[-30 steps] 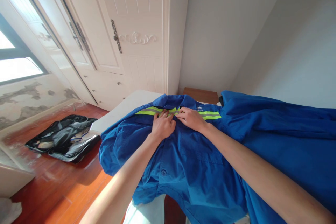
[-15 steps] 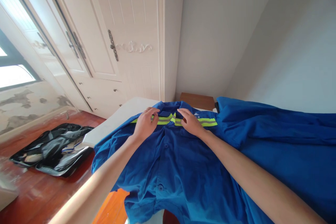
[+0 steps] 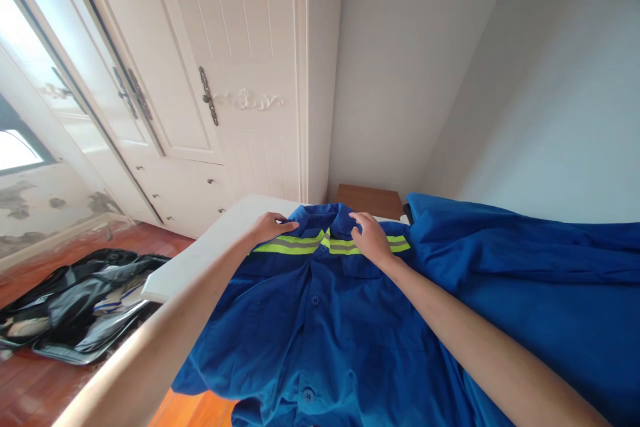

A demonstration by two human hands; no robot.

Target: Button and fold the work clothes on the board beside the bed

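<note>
A blue work shirt [image 3: 280,320] with a yellow-green and grey reflective band lies spread front side up, its collar at the far end and buttons down the middle. My left hand [image 3: 273,227] is at the shoulder left of the collar, thumb and fingers closed on the cloth. To the right of the collar, my right hand [image 3: 371,237] rests over the band with its fingers bent and apart, thumb away from the forefinger. Its fingertips are near the collar edge.
A white tabletop [image 3: 235,223] extends under the shirt. More blue cloth [image 3: 540,307] is heaped on the right. White wardrobe doors [image 3: 250,147] stand beyond, beside a brown wooden surface [image 3: 367,198]. An open black suitcase [image 3: 75,307] with things in it lies on the floor at left.
My left hand has moved outward from the reflective band to the shirt's left shoulder. My right hand has shifted slightly right, away from the front opening. The view has tilted a little.
</note>
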